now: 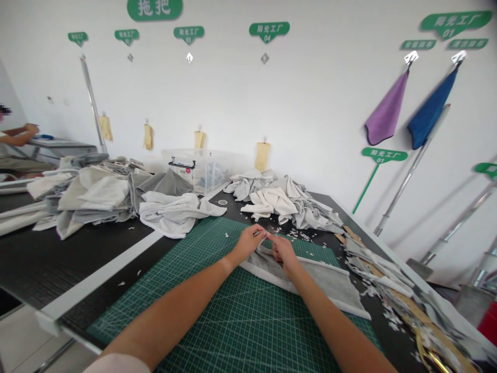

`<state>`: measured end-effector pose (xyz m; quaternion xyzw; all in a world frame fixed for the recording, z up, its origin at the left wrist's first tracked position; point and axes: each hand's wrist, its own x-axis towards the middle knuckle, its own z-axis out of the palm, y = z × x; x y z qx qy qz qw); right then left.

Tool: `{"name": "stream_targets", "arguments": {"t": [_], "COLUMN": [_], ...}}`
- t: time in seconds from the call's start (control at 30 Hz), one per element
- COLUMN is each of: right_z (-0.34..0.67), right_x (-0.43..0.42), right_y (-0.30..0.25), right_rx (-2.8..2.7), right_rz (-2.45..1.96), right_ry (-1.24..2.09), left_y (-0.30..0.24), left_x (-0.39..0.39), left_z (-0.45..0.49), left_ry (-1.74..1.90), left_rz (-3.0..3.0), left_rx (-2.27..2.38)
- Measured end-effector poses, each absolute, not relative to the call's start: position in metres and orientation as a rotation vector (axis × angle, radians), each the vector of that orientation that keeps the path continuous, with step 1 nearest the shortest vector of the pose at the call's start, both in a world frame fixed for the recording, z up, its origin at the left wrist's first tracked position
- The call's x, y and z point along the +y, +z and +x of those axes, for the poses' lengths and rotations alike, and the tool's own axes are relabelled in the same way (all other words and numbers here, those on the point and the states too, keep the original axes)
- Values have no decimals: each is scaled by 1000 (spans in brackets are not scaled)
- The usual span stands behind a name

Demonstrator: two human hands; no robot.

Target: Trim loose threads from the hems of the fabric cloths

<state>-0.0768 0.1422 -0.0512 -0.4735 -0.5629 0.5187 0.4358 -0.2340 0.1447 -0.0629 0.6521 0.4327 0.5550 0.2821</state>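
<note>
A long grey cloth strip [334, 283] with thick white edges lies across the green cutting mat [202, 295]. Its far left end is lifted between my two hands. My left hand [249, 244] is closed in a pinch on the cloth's raised corner, and a small dark, thin piece shows by its fingers, too small to name. Close beside it, my right hand [283, 251] is closed too, its fingertips meeting the left ones at that same corner. Just behind the hands, white scraps [301, 234] are scattered on the black table [112, 254].
Heaps of grey and white cloths [104, 191] stand at left and behind the mat [287, 199]. A clear plastic box [205, 173] sits against the wall. At right lie cloth strips, cardboard and yellow-handled scissors [430, 357]. Another person's arm [19, 137] shows far left.
</note>
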Motion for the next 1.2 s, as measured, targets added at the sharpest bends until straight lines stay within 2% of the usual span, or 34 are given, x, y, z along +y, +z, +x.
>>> {"name": "stream_targets", "arguments": {"t": [0.4,0.77,1.2], "right_z": [-67,-62,-66], "right_x": [146,146,144], "right_y": [-70,-67,-70], "right_rx": [-1265,-1177,-1173], "right_rz": [-986,-902,-936], "right_ry": [1343,1406,1308], "left_y": [-68,-62,-57], "left_x": [149,141,140], "left_z": [-233,-236,-232], "left_ry": [1305,1143,1208], "left_rz": [1824,1684,1866], "left_rx": [1176,899,1140]}}
